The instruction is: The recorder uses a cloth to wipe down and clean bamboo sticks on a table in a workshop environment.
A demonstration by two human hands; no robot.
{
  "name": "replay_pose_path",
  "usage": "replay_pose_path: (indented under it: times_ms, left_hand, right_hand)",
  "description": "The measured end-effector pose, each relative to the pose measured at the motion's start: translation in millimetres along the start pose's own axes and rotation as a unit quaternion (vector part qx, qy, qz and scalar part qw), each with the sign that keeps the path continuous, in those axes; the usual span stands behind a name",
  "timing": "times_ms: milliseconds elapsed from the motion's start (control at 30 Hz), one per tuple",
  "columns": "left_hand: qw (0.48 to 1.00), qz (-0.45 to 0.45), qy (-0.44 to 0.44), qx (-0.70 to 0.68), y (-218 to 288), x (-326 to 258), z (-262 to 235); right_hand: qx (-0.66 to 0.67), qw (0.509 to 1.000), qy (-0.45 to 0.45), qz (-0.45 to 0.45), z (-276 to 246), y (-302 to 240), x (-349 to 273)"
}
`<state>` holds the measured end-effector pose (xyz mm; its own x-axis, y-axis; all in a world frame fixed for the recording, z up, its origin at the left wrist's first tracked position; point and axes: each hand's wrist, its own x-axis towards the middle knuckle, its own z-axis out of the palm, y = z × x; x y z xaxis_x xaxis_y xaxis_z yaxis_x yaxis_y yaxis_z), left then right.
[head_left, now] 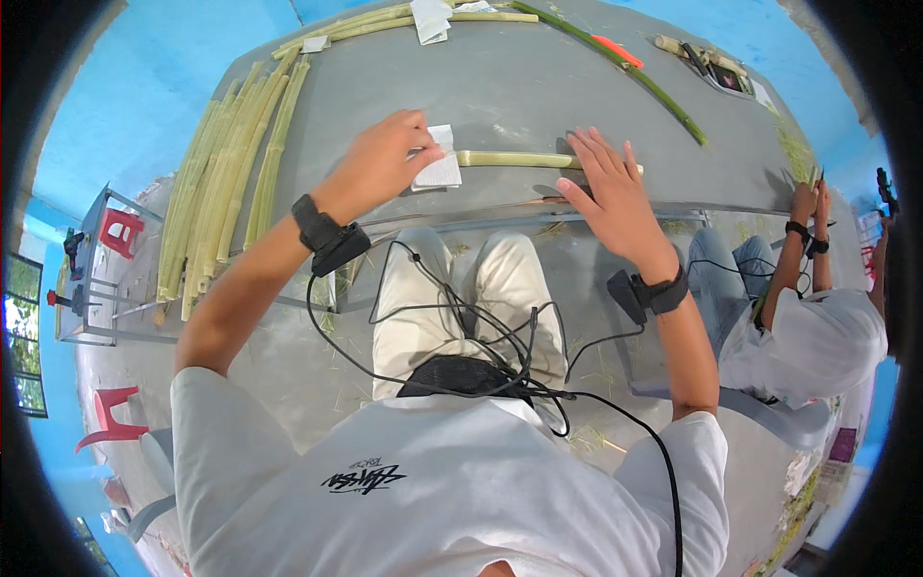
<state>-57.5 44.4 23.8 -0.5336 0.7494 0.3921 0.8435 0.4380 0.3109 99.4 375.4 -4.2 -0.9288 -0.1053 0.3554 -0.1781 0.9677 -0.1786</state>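
Observation:
A short pale-green stalk lies across the grey table near its front edge. My left hand pinches a white sheet of paper against the stalk's left end. My right hand lies flat, fingers spread, over the stalk's right end. A knife with a dark blade rests on the table just under my right hand's thumb. Both wrists carry black bands with cables running to my lap.
Several long pale stalks lie bundled along the table's left side, more at the far edge with white papers. A long green stem and orange tool lie far right. Another person sits at right. Red stools stand left.

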Motion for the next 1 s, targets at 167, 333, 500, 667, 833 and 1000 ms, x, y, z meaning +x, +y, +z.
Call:
replay_pose_path:
  times_ms: [167,333,500,667,833,1000]
  left_hand:
    - [0.999,-0.008,-0.037,0.024,20,-8,-12]
    - [0.999,-0.018,-0.029,0.021,7,-21,-25]
    - [0.998,-0.02,-0.052,0.012,15,-26,-30]
    - [0.998,0.041,-0.031,0.036,26,15,3]
    - [0.998,0.031,-0.035,0.038,22,14,2]
    - [0.996,0.044,-0.044,0.061,10,-30,-34]
  right_hand:
    - [0.005,0.997,-0.079,-0.011,-8,7,17]
    - [0.019,0.995,-0.099,-0.016,-12,13,34]
    - [0.004,0.994,-0.108,-0.03,-24,0,14]
    - [0.006,0.991,-0.135,-0.018,-19,9,39]
    - [0.012,0.992,-0.126,-0.024,-11,23,42]
    - [0.014,0.989,-0.142,-0.039,-34,23,15]
